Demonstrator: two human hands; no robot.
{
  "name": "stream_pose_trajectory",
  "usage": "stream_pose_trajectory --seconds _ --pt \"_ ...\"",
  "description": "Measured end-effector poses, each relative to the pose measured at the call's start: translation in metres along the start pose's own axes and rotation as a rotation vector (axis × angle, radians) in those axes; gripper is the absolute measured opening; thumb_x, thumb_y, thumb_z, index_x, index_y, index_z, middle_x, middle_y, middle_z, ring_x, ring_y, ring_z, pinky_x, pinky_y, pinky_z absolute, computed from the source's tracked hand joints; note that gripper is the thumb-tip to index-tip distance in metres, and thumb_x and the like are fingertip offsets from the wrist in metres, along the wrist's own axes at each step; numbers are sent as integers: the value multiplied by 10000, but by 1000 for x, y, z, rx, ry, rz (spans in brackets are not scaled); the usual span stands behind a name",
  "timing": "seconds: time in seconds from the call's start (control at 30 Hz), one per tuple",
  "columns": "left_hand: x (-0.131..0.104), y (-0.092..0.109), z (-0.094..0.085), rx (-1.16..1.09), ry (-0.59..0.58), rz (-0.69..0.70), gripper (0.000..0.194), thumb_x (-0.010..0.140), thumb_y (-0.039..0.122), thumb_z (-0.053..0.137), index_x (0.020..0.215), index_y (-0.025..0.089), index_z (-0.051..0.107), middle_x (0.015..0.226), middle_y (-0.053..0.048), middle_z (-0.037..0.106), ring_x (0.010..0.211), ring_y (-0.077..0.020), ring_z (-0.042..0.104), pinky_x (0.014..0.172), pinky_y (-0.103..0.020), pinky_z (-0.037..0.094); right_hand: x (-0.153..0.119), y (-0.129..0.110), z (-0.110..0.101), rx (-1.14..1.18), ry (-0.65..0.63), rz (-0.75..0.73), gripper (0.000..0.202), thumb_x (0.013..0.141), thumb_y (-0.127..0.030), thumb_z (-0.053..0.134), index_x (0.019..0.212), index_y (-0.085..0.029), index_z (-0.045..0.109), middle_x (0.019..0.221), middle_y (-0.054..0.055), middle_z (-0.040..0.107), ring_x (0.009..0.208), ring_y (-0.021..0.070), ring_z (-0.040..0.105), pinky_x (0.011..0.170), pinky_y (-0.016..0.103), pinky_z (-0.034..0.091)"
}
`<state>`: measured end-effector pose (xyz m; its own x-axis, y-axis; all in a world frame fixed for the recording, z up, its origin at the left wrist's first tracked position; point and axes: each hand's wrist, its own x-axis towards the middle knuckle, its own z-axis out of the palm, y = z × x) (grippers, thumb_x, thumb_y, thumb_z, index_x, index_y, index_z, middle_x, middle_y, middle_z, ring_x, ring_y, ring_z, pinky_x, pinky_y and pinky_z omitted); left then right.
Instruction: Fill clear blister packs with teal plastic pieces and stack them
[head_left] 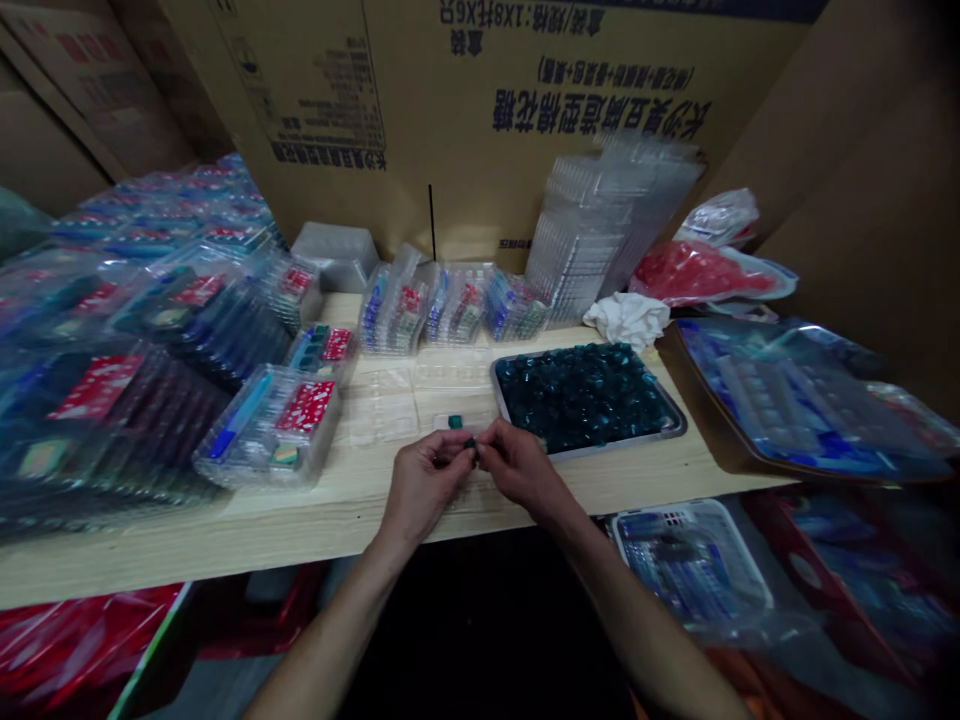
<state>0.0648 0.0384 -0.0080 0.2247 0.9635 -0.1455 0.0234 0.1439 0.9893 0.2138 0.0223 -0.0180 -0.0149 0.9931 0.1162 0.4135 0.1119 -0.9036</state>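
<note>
My left hand [427, 474] and my right hand [519, 466] meet over the near part of the table, fingertips pinched together. Between them is a small dark teal piece [470, 444], mostly covered by the fingers; it looks like those in the tray. Just beyond the left fingers, one teal piece [455, 422] lies in a clear plastic blister tray [427, 420]. To the right of my hands stands a shallow tray [679, 425] heaped with dark teal pieces. Several empty clear blister trays [381, 405] lie flat to the left.
Stacks of filled clear packs [262, 430] with red-and-white packets crowd the left side. Empty clear trays [577, 240] are piled at the back, near crumpled white tissue [628, 318] and a red bag [697, 272]. An open carton [705, 400] stands right; a white basket [742, 560] sits below.
</note>
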Motion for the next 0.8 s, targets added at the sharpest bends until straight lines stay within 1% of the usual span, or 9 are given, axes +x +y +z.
stream_pose_trajectory --seconds 0.07,0.13,0.23,0.37,0.47,0.53,0.67,0.73,0.8 --pt "-1 -1 1 128 28 41 248 716 281 712 919 139 720 764 -36 738 663 -136 649 622 -217 469 -3 -2 4 -101 30 -20 58 816 -188 494 763 -210 506 640 -15 567 579 138 522 571 241 346" --pt "-2 -1 0 225 20 60 219 740 253 645 913 144 725 776 -28 737 667 -138 644 621 -219 465 -6 -5 9 -187 63 -65 67 812 -158 479 776 -212 498 658 -4 586 599 148 541 594 250 343" --pt "-4 3 -2 326 -11 77 279 768 217 555 963 157 744 826 -26 748 714 -145 652 662 -228 472 -11 -7 18 -248 98 -120 94 819 -135 443 790 -214 483 702 21 613 640 166 572 613 264 348" --pt "-4 5 -6 226 -49 47 293 754 257 596 981 147 745 846 -26 750 737 -148 657 669 -220 475 -13 -7 22 -231 163 -129 100 824 -139 432 787 -215 485 705 23 611 643 168 579 613 266 361" --pt "-2 3 -8 152 -57 10 291 731 260 622 964 140 748 796 -16 739 683 -136 641 629 -210 467 -13 -5 23 -160 152 -93 80 827 -166 456 783 -213 504 688 10 601 616 155 568 591 251 369" --pt "-1 1 -8 164 -61 5 297 731 227 584 959 148 757 781 -11 738 672 -134 640 628 -212 471 -14 -5 24 -143 152 -77 75 831 -180 464 785 -212 514 680 6 594 601 152 556 574 249 361" --pt "-2 3 -8 148 -38 0 332 730 193 509 926 156 774 834 -34 757 770 -165 681 745 -250 514 -15 -6 26 -182 193 -120 103 838 -157 433 783 -214 499 697 13 588 619 161 549 597 268 352" --pt "-3 5 -9 85 -58 -16 316 731 216 542 936 155 774 886 -50 764 825 -184 692 786 -269 523 -15 -8 27 -179 182 -119 104 837 -149 437 778 -218 487 692 9 579 617 161 543 605 273 352" --pt "-4 6 -11 77 -62 -13 296 720 229 591 941 161 776 895 -54 767 833 -192 692 775 -269 525 -15 -11 29 -172 168 -105 106 841 -147 446 775 -223 479 693 9 575 622 165 542 609 278 353"
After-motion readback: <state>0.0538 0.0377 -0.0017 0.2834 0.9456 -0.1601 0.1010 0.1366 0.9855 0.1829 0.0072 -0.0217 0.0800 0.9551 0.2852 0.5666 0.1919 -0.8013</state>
